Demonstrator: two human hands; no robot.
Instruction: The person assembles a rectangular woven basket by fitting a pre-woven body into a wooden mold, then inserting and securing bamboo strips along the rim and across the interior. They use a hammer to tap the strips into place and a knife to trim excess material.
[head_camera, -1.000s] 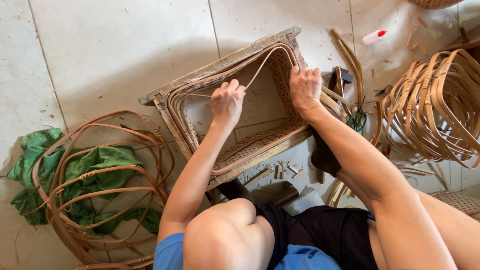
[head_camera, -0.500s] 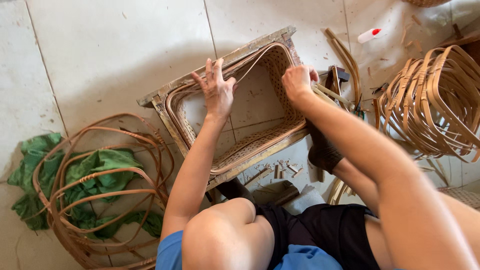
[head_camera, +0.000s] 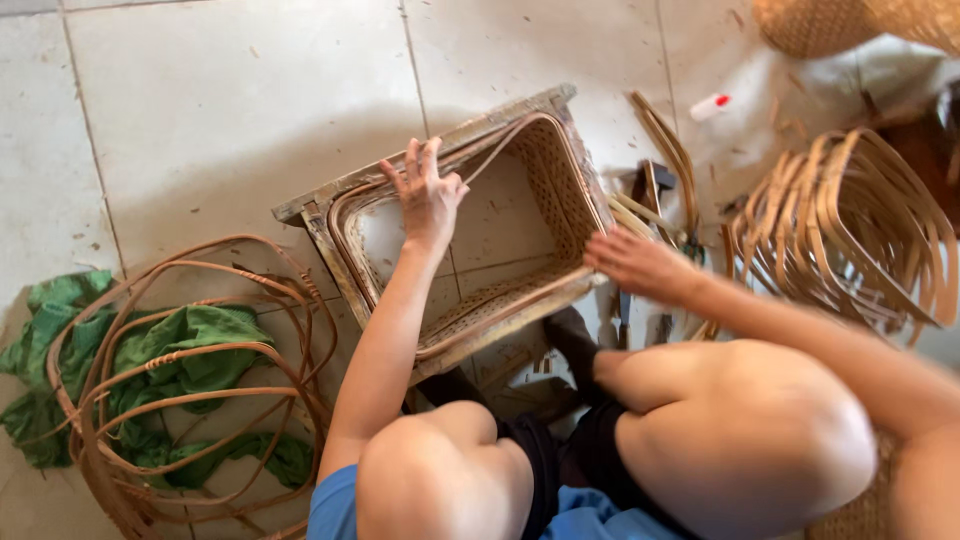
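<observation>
Weaving step: left hand, fingers spread, presses cane strip on basket frame; right hand open (holding nothing), mid-frame.

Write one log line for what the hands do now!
left hand: open, on cane strip | right hand: open, at wooden frame corner | cane coil: floor, on green cloth
</observation>
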